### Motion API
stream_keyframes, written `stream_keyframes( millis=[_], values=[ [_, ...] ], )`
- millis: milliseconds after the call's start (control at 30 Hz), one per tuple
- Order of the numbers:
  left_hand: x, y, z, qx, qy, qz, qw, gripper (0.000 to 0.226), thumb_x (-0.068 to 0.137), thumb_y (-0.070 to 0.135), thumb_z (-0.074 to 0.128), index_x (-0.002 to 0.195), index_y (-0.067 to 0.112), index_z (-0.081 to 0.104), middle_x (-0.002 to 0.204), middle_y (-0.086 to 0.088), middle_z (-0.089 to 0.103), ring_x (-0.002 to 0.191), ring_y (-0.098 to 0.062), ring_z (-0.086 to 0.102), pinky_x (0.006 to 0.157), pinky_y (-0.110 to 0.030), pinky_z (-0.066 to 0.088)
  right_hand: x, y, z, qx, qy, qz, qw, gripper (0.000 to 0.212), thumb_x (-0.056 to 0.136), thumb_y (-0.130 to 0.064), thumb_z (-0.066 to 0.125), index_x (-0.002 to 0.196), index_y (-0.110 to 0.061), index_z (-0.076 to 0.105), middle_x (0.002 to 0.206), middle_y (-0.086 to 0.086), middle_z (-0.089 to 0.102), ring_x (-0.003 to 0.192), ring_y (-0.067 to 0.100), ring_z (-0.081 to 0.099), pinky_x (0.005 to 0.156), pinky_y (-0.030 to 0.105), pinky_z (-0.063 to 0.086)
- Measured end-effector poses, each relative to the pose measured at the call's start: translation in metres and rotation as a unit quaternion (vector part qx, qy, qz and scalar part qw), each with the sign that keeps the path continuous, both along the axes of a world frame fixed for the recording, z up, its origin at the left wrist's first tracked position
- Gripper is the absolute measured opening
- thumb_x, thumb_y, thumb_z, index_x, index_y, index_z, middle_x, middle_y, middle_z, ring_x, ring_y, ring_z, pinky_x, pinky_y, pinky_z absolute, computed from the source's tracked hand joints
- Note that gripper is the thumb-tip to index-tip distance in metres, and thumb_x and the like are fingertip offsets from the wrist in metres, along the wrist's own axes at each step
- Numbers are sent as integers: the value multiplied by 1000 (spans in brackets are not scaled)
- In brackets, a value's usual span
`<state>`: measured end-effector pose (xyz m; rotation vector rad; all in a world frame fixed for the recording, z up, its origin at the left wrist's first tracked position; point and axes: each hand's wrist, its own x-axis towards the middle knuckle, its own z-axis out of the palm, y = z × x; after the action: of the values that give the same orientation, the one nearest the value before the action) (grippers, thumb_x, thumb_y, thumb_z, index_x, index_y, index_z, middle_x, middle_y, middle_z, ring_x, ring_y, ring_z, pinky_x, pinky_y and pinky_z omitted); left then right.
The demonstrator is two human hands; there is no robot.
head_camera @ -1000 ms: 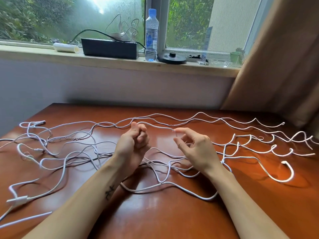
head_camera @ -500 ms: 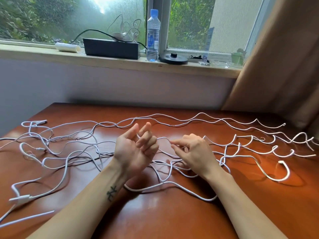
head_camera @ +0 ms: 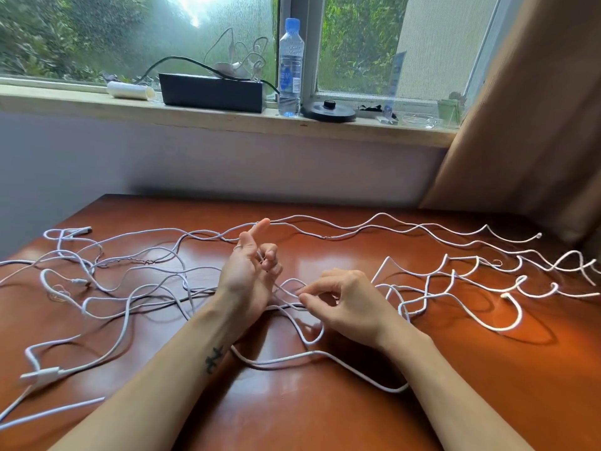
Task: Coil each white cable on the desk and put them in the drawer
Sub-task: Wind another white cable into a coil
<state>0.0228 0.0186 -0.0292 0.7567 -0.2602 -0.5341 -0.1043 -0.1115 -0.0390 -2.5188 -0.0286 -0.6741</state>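
L forearm (head_camera: 156, 385) & R forearm (head_camera: 455, 395) both bare. Small dark tattoo (head_camera: 213, 359) on the L one nr the wrist; thin ring (head_camera: 237, 247) on my left hand (head_camera: 247, 278).

**A lived-in room at home, seen from a desk under a window**

A glossy reddish-brown wooden desk (head_camera: 292, 418) stands against a pale lilac wall (head_camera: 227, 164). At 12 o'clock a window (head_camera: 357, 43) with a mesh screen looks onto dense green foliage (head_camera: 48, 43). Its worn, cream-painted windowsill (head_camera: 227, 120) holds household odds and ends. From 11 to 1 o'clock these are a white roll (head_camera: 128, 90) lying on its side, a black box (head_camera: 211, 92) with cords on top, an upright plastic water bottle (head_camera: 290, 66), a round black disc (head_camera: 328, 111) and a small green pot (head_camera: 450, 109). A tan fabric curtain (head_camera: 527, 125) hangs at 2 o'clock. Loose white cables (head_camera: 312, 352) sprawl across the desk.
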Motion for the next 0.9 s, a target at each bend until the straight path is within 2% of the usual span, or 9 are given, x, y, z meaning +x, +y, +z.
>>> stream_keyframes(
  millis=[100, 200, 333, 467, 600, 667, 767, 833, 900],
  values=[
    [2, -3, -5, 69, -108, 70, 989, 37, 111, 31, 29, 131, 15, 57, 61, 0, 44, 48, -8, 33, 49, -19, 34, -1, 3, 0, 9, 12, 15, 1000, 17, 88, -24, 71, 102, -26, 80, 67, -14, 55, 62, 7, 51, 63, 13, 35],
    [5, -1, -9, 144, -219, 124, 957, 32, 111, 27, 33, 120, 24, 64, 65, 1, 48, 52, -10, 36, 52, -18, 38, 0, -2, 2, 12, -17, -9, 1000, 19, 89, -24, 69, 104, -27, 79, 77, -14, 65, 65, 6, 55, 67, 14, 40],
    [5, 1, -12, 201, -307, 154, 917, 31, 111, 23, 37, 117, 23, 67, 71, 2, 52, 56, -8, 40, 57, -20, 41, -1, -5, 4, 28, -55, -40, 997, 19, 88, -17, 71, 103, -25, 77, 78, -25, 62, 67, 4, 58, 69, 12, 42],
    [0, 2, -16, 255, -434, 171, 847, 29, 107, 18, 43, 117, 21, 70, 75, 16, 59, 63, -3, 48, 64, -17, 40, -3, -3, 11, 130, -82, -68, 986, 13, 90, -18, 74, 96, -28, 71, 73, -12, 65, 53, 11, 56, 55, 15, 42],
    [-4, 1, -19, 290, -472, 151, 819, 31, 106, 6, 46, 123, 19, 69, 80, 28, 61, 66, 0, 53, 66, -14, 41, -7, -3, 18, 158, -124, -89, 976, 13, 88, -27, 78, 97, -30, 69, 77, -11, 66, 56, 14, 55, 56, 20, 45],
    [-4, 1, -19, 303, -497, 146, 800, 30, 106, 15, 45, 125, 23, 67, 82, 30, 61, 66, 0, 54, 66, -18, 42, -8, 0, 19, 192, -121, -57, 972, 14, 89, -23, 77, 99, -29, 70, 74, -14, 61, 56, 11, 47, 57, 20, 41],
    [-3, 3, -19, 316, -524, 163, 774, 31, 104, 35, 39, 119, 34, 66, 81, 14, 65, 73, -11, 59, 72, -34, 50, -9, 2, 21, 221, -119, -22, 968, 19, 93, -14, 71, 105, -30, 70, 79, -14, 59, 61, 8, 45, 60, 20, 41],
    [-2, 5, -20, 322, -524, 164, 771, 36, 104, 44, 35, 123, 37, 64, 70, 12, 59, 71, -15, 58, 72, -40, 51, -11, 3, 22, 214, -127, -18, 968, 24, 96, -10, 66, 109, -30, 69, 86, -10, 64, 64, 11, 48, 59, 21, 42],
    [-1, 6, -21, 324, -518, 146, 778, 39, 104, 51, 31, 122, 38, 64, 62, 14, 54, 67, -15, 53, 68, -43, 50, -11, 3, 23, 194, -141, -30, 970, 27, 97, -7, 62, 112, -29, 68, 91, -6, 69, 62, 6, 49, 56, 19, 39]
  ],
)
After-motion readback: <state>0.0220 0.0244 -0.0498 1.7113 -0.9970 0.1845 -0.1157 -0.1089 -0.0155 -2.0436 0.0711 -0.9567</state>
